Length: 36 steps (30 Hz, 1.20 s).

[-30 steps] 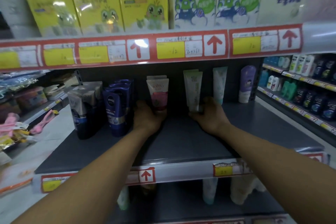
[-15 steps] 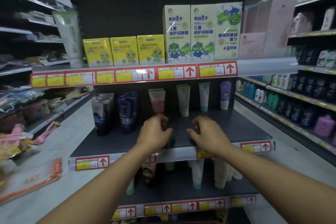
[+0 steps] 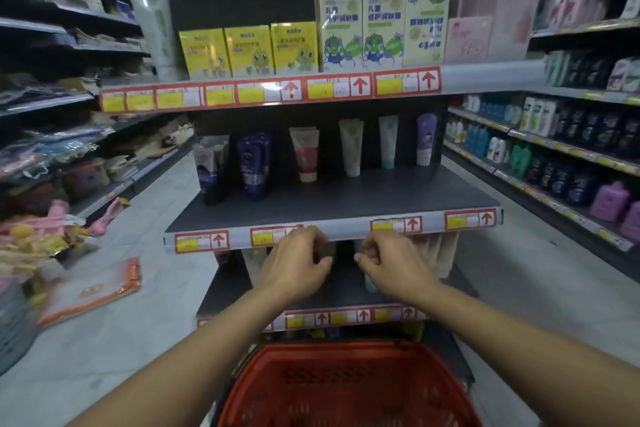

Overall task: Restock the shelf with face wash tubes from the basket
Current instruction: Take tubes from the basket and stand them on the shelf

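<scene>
— Any writing legible on the shelf?
— Blurred; only red arrows on the price tags.
— The face wash tubes?
— Standing upright along the shelf's back. The red basket sits below.
— The grip?
— Left hand and right hand curl loosely, holding nothing, before the shelf edge.

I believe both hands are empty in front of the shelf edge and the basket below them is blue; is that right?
Not quite: the head view shows the basket is red, not blue. The left hand and right hand do appear empty, in front of the shelf edge.
</scene>
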Tool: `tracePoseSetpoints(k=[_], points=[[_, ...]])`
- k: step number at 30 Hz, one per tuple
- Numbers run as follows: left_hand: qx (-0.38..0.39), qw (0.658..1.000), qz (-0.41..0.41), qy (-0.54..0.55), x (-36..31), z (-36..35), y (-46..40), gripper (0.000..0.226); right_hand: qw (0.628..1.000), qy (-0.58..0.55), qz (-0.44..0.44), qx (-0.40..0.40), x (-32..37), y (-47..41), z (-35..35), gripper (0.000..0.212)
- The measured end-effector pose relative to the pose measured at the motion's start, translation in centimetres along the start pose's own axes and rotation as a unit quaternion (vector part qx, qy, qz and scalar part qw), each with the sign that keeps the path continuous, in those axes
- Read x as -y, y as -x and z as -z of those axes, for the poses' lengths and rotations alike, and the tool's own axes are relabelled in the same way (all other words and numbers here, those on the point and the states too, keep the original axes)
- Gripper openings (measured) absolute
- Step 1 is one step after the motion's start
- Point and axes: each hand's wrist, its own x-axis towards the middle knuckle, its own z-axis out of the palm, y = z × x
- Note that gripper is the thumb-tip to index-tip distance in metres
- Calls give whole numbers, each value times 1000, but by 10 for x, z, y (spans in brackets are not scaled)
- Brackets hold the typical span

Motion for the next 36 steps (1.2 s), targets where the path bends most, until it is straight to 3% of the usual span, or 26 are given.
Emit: tracePoseSetpoints(k=[8,18,27,31,36], points=[[101,994,10,-44,41,-64,57,31,993,33,-19,110,-33,54,-46,21],[186,979,85,-17,94,-141,88,23,959,20,-123,256,-76,104,-141,20],[290,939,187,3,153,-218,121,22,889,20,-244,387,-127,153,-232,25],[338,909,243,6,173,-254,140,23,836,13,-338,433,-144,169,-273,22],[395,885,248,-3,195,-294,159,23,772,-38,-428,467,-169,189,-330,31]])
